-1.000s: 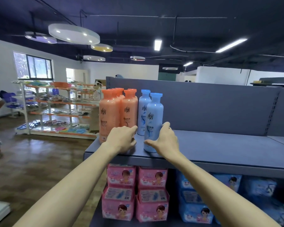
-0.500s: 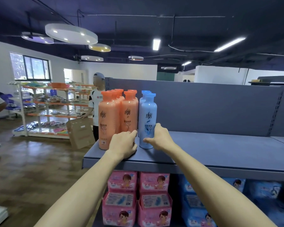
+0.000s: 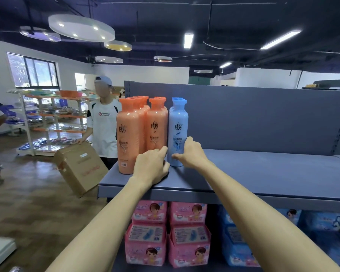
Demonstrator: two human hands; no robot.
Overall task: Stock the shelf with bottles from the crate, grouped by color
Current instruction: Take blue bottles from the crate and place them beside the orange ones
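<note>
Several orange bottles (image 3: 128,134) stand in two rows at the left end of the grey shelf (image 3: 263,173). Just to their right is a short row of blue bottles, and the front blue bottle (image 3: 178,126) nearly touches the orange ones. My right hand (image 3: 192,154) holds this front blue bottle low down, thumb across its front and fingers up its right side. In front of the orange bottles, my left hand (image 3: 151,165) rests on the shelf with loosely curled fingers. Its fingertip reaches the gap between the orange and blue bottles. No crate is in view.
The shelf stretches bare to the right of the blue bottles. Pink packs (image 3: 169,232) and blue packs (image 3: 243,242) fill the shelf below. A person (image 3: 104,130) stands left of the shelf end, tilting a cardboard box (image 3: 81,169). A white rack (image 3: 47,122) stands farther back.
My right hand has slid the front blue bottle left, into line before the other blue one and against the orange bottles. A person with a cardboard box has come up at the left.
</note>
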